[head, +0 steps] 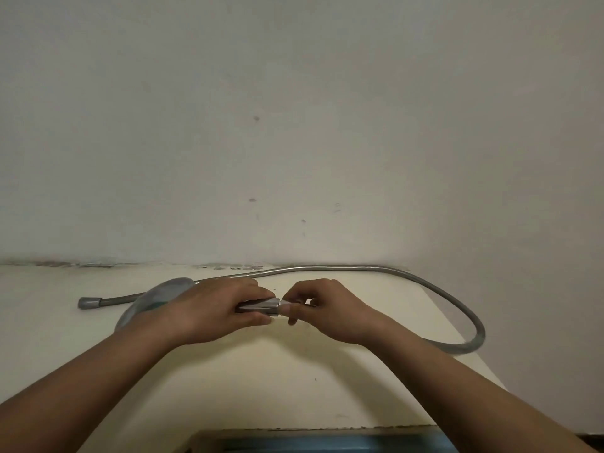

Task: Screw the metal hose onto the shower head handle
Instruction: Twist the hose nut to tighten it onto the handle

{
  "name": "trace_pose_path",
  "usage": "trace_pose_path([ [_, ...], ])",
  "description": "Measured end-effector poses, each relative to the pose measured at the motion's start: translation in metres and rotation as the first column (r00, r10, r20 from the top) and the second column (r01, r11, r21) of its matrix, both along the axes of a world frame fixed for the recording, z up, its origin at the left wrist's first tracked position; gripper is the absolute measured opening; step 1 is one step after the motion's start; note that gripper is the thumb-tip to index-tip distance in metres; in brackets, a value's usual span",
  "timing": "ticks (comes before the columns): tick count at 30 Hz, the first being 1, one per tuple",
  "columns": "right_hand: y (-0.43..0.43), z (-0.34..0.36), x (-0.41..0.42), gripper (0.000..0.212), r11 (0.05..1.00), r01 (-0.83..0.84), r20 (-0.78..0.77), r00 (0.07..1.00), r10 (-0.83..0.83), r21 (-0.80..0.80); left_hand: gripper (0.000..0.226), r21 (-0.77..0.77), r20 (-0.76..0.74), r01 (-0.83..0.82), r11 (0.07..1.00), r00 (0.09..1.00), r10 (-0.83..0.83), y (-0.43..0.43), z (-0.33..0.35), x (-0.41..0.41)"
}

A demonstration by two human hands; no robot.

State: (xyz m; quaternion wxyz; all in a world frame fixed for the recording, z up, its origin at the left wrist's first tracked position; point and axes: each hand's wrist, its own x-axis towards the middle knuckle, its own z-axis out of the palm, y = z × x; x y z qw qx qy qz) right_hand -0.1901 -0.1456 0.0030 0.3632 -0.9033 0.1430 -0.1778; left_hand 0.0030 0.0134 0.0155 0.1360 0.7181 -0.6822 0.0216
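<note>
Both hands (261,305) around handle-hose (457,302) joint

Counts: 2 hands, left hand (209,308) & right hand (330,308). 1 shower head (147,304), w/ 1 handle (258,305) showing between the hands. 1 metal hose (457,302); 1 end fitting (89,303) lies free, the other is hidden under the right hand. 1 cream table (261,380). 1 blue thing (310,444) at bottom edge, can't tell what.
</note>
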Motion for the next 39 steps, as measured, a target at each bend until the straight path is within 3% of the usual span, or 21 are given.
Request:
trace_pose_path([
  [13,-0.003,-0.008,0.006,0.023,0.994,-0.030,-0.096,0.995,0.020,-0.107,0.031,0.065,-0.033,-0.010,0.998,0.999,0.012,-0.004,-0.020,0.007],
  [39,-0.017,-0.036,0.027,0.019,0.994,-0.076,-0.255,0.965,0.053,-0.084,0.042,0.165,-0.064,0.006,0.986,0.998,0.005,-0.021,-0.069,0.025],
])
